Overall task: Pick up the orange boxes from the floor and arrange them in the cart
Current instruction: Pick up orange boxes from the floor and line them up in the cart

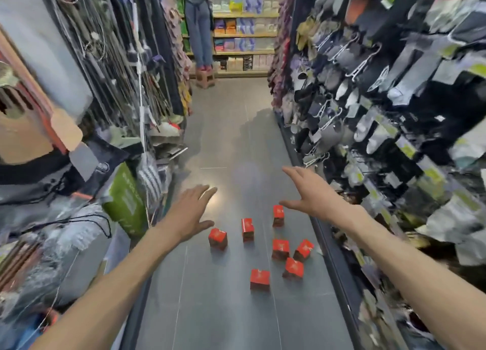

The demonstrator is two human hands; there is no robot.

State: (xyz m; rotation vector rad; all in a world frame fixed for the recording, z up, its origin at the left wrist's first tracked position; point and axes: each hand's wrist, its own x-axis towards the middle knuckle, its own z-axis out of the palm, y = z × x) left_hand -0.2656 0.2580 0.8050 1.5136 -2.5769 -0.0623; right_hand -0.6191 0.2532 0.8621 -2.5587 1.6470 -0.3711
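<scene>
Grey floor point(226, 128) aisle narrow between sock rack point(381, 92) right and hanging goods point(110, 60) left; open lane ahead. Seven orange boxes point(259, 279) scattered on floor near right rack base, most upright, turned different ways. Left hand point(190, 213), right hand point(313, 192) spread open above, hold nothing.

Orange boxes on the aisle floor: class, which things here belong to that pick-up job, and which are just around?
Job:
- seven boxes on the floor
- left hand, open, empty
- right hand, open, empty
No cart is in view.

Around:
- socks hanging on the right
- shelves at the far end
- person on a stool
</scene>
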